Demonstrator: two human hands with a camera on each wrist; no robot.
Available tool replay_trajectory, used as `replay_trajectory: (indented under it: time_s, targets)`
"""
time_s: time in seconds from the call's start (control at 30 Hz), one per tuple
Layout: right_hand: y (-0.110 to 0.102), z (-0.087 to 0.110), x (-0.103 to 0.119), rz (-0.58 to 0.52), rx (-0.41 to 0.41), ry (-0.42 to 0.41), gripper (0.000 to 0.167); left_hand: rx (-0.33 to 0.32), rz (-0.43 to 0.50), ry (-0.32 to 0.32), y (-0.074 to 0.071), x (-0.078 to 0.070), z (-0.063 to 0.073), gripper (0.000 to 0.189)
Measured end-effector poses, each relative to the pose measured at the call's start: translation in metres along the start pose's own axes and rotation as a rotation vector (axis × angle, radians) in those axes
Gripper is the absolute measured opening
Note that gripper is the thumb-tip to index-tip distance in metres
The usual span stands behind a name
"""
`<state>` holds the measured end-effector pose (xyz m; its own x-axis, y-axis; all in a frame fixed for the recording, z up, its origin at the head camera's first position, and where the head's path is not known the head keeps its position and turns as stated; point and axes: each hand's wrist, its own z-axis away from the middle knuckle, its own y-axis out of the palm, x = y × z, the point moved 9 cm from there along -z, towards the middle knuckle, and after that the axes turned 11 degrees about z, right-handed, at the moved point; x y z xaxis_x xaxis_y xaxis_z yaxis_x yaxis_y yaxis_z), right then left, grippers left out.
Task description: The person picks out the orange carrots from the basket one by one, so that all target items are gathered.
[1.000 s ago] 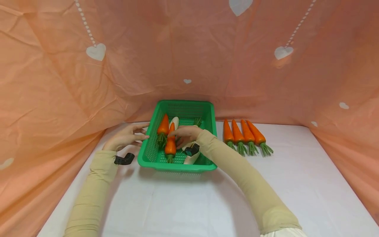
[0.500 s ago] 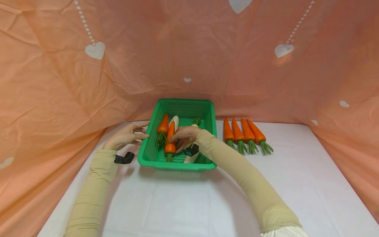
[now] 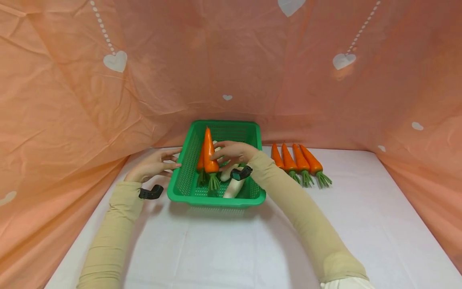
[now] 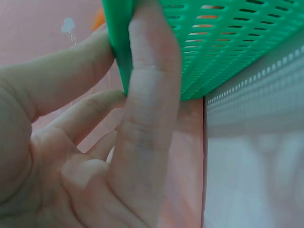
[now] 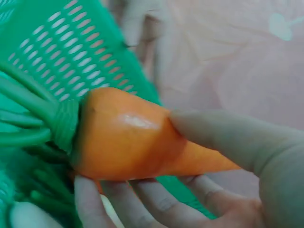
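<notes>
Carrot in hand, as I view it remotely. The right hand [image 3: 236, 152] grips a carrot [image 3: 210, 150] over the left part of the green basket [image 3: 216, 202], thumb [image 5: 223, 135] on the upper face, fingers [image 5: 161, 202] beneath. The digits are parted only by the root's thickness; I judge the broad shoulder chosen for firm purchase. The tip points away from the person, leaves nearer. The left hand [image 3: 153, 164] pinches the basket's left rim, digits on either side of the lip, presumably to steady it. Inside, a second carrot [image 3: 201, 162] lies beside the held carrot, partly covered by it in the head view, and white radishes [image 3: 234, 188] sit under the right hand. To the basket's right, 4 carrots [image 3: 301, 160] lie side by side, leaves toward the person, an arrangement I read as deliberate.
</notes>
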<state>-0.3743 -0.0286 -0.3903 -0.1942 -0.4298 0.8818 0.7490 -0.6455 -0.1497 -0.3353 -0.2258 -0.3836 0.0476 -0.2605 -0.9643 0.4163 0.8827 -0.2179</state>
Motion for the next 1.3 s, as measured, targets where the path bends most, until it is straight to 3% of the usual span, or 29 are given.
replay_trajectory:
  time_s: [0.1,0.33,0.63,0.87,1.0,1.3]
  targets:
    - [-0.012,0.01,0.009,-0.027,-0.022,-0.043,0.068,0.004,0.003,0.002,0.0,-0.001,0.0,0.068]
    - [-0.041,0.038,0.027,-0.099,-0.035,-0.136,0.062,0.006,-0.031,-0.003,0.001,-0.001,0.001,0.069]
    - [-0.099,0.088,0.024,-0.058,-0.198,-0.182,0.062,0.004,-0.013,0.011,0.002,-0.004,0.002,0.068]
    - [-0.141,0.126,-0.004,-0.007,-0.287,-0.154,0.056,0.005,-0.012,0.018,0.002,-0.004,0.003,0.068]
    - [-0.163,0.151,-0.03,0.05,-0.343,-0.124,0.058,0.004,-0.002,0.022,0.003,-0.004,0.001,0.069]
    - [-0.202,0.203,-0.094,0.027,-0.402,-0.072,0.062,0.013,0.001,0.027,0.002,-0.001,0.003,0.069]
